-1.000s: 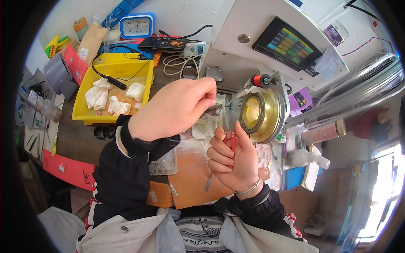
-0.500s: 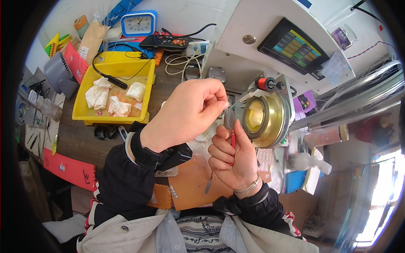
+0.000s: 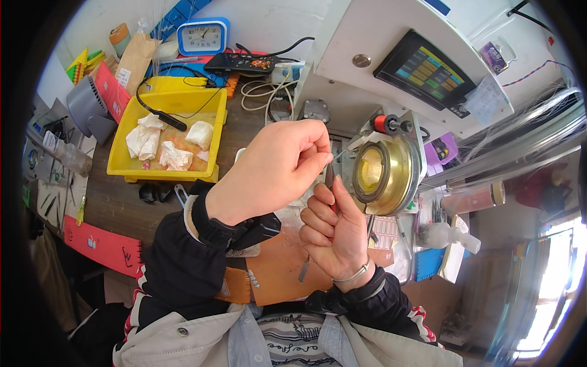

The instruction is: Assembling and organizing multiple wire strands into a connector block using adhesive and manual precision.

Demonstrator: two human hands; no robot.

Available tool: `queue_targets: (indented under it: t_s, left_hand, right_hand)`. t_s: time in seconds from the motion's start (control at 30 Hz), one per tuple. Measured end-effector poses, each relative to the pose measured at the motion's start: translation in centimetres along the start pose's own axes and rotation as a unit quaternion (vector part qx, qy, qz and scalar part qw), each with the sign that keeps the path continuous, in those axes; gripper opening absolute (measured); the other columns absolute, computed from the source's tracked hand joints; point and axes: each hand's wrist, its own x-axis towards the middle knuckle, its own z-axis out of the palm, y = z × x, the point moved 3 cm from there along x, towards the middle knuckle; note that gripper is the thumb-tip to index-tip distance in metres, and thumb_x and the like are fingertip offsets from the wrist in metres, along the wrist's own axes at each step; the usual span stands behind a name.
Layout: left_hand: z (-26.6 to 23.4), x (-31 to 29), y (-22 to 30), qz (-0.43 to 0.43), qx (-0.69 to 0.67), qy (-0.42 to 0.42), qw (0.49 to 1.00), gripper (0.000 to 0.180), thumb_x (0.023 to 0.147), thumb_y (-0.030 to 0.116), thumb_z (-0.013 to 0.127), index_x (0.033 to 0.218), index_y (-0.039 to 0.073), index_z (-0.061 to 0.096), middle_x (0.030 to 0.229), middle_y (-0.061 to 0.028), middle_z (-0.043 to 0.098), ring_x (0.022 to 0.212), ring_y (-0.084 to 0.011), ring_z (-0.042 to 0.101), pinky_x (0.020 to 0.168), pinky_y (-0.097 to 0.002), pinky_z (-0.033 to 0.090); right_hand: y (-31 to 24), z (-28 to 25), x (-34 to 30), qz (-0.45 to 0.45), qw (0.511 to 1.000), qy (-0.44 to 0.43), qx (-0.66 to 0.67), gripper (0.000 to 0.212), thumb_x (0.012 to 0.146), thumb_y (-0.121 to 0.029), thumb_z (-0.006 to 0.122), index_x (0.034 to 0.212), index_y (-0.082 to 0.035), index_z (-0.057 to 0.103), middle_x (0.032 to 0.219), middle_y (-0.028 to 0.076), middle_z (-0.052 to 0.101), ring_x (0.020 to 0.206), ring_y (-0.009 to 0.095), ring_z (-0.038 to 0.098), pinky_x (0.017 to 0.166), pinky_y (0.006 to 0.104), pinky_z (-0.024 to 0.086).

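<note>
My left hand (image 3: 269, 168) is raised over the bench, thumb and forefinger pinched at the left of a round brass-coloured machine part (image 3: 400, 174). What sits in the pinch is too fine to make out. Just below, my right hand (image 3: 333, 232) is wrapped round small red-handled scissors (image 3: 331, 175), thumb pointing up. Their narrow grey blades point up toward the left fingertips and look close together; most of the handle is hidden by the fingers.
A yellow tray (image 3: 116, 153) with crumpled tissues stands at left, a blue clock (image 3: 203, 37) behind it. A machine panel with a screen (image 3: 424, 68) overhangs the far right. A red spool (image 3: 386, 124) sits above the brass part. Brown board (image 3: 275, 269) lies below my hands.
The scissor blades, spread apart before, now look close together. My right hand has shifted slightly left; the left hand keeps its pinch almost in place.
</note>
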Motion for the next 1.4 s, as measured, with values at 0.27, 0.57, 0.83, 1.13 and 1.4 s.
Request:
queue_targets:
  t_s: [0.27,0.57,0.83,1.13,1.4]
  left_hand:
    - [-2.1,-1.5,2.7,0.033,-0.057,0.029,0.997,0.007,0.095,0.004,0.058,0.09,0.003,0.054,0.075,0.0077,0.047,0.064,0.0011,0.038,0.055,-0.0174,0.029]
    - [-3.1,-6.0,9.3,0.314,0.048,0.078,0.945,0.009,0.086,-0.001,0.067,0.092,-0.001,0.06,0.078,-0.0031,0.058,0.057,-0.0044,0.045,0.048,-0.0203,0.032]
    - [-6.5,-7.2,5.3,0.078,0.073,0.259,0.96,0.006,0.096,0.005,0.061,0.095,-0.001,0.06,0.078,0.0012,0.058,0.066,-0.0042,0.052,0.06,-0.0185,0.039]
    - [-16.1,-10.6,-6.3,0.116,0.647,0.136,0.742,0.029,0.086,0.0,0.063,0.114,0.0,0.068,0.103,-0.0207,0.07,0.088,-0.0304,0.07,0.075,-0.0297,0.053]
    - [-6.8,-9.5,-0.8,-0.191,-0.086,0.135,0.969,0.031,0.102,0.028,0.054,0.088,0.003,0.065,0.064,-0.002,0.061,0.045,-0.0056,0.051,0.04,-0.0196,0.037]
  right_hand:
    - [-0.3,0.0,0.0,0.005,1.0,-0.004,-0.01,0.038,0.106,-0.043,0.042,0.083,-0.014,0.045,0.06,-0.008,0.026,0.049,0.004,0.022,0.042,0.0203,0.018]
    - [-3.5,-3.0,-10.2,-0.111,0.874,0.003,-0.473,0.05,0.104,-0.037,0.045,0.105,0.01,0.063,0.061,-0.002,0.043,0.053,0.006,0.035,0.049,0.0241,0.025]
    - [-9.3,-10.2,-14.9,-0.248,0.491,0.199,-0.811,0.034,0.091,-0.006,0.057,0.124,0.0,0.062,0.07,0.011,0.06,0.057,0.02,0.055,0.056,0.0312,0.043]
    - [-10.0,-11.8,-14.0,-0.269,0.368,0.189,-0.87,0.04,0.087,-0.01,0.064,0.126,-0.001,0.06,0.112,0.02,0.062,0.101,0.035,0.06,0.089,0.0423,0.047]
    - [-5.7,0.7,-14.9,-0.022,0.851,-0.294,-0.435,0.053,0.092,-0.01,0.065,0.14,0.004,0.047,0.115,0.016,0.068,0.096,0.021,0.068,0.089,0.031,0.052]
